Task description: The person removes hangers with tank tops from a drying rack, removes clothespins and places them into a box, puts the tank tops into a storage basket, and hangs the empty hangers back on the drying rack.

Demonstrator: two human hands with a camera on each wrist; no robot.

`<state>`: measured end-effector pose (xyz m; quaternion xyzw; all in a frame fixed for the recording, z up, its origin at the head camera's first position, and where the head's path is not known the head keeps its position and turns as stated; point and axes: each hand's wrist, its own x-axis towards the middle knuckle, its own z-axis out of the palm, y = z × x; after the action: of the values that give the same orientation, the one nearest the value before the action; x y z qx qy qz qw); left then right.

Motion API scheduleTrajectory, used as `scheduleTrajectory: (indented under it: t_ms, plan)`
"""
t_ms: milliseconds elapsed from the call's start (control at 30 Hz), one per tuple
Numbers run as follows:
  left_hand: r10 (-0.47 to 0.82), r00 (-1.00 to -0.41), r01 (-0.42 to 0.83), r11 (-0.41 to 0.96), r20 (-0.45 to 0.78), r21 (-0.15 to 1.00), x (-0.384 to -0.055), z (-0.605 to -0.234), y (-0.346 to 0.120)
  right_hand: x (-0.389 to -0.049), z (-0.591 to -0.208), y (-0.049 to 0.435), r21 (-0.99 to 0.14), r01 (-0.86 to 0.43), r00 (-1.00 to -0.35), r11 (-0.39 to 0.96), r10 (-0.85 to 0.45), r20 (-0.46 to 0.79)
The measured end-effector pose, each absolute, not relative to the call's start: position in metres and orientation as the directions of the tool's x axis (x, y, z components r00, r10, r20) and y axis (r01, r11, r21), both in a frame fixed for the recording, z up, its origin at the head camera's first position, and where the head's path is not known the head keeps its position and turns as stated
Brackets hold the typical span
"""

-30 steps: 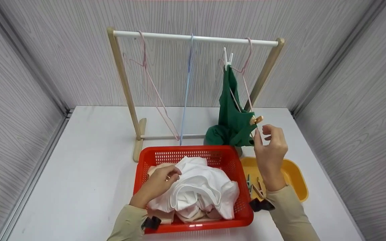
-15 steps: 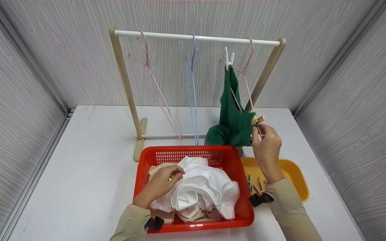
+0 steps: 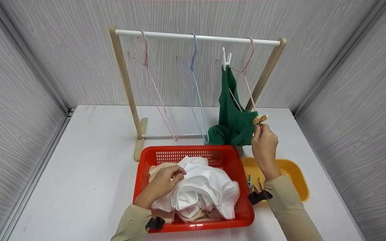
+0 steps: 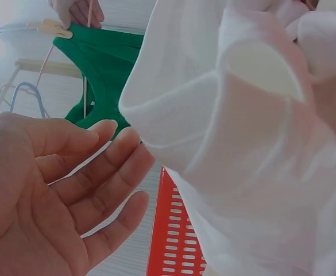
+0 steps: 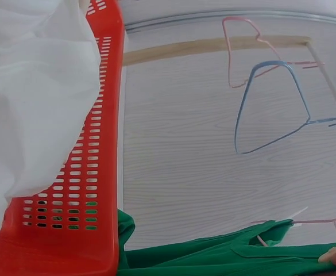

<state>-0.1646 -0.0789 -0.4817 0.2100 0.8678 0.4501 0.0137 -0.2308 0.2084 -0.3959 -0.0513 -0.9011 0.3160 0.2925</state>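
My right hand [image 3: 265,144] pinches the lower corner of a green garment [image 3: 235,124] together with the pink hanger [image 3: 249,88] it hangs on, just below a wooden clothespin [image 3: 260,119]. A white clothespin [image 3: 226,59] clips the garment's other end higher up. In the right wrist view, a fingertip touches the green cloth [image 5: 213,256] at the lower right. My left hand [image 3: 163,182] hovers loosely curled over white cloth [image 3: 206,187] in a red basket [image 3: 196,227]. The left wrist view shows this hand [image 4: 81,178] holding nothing, fingers relaxed beside the white cloth.
A rack with a white bar [image 3: 166,35] stands behind the basket, bearing another pink hanger [image 3: 156,90] and a blue hanger [image 3: 198,88]. At the right, a yellow tray [image 3: 295,170] holds several clothespins [image 3: 250,182], partly covered by my right arm.
My right hand has come in from beside the garment's corner and now pinches it, drawing it slightly right. The blue hanger has swung round. My left hand has barely moved.
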Motion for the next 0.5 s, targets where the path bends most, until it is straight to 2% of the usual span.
scheduleTrajectory:
  t_ms: [167,500]
  plan:
    - [0.381,-0.909,0.356,0.503,0.167,0.788,-0.165,-0.481,-0.078,-0.231,-0.400,0.209,-0.620,-0.130,-0.816,0.774,0.272,0.510]
    - [0.405,-0.895,0.383,0.480,0.188,0.789,-0.166,-0.481,-0.076,-0.229,-0.409,0.212,-0.637,-0.281,-0.752,0.718,0.249,0.611]
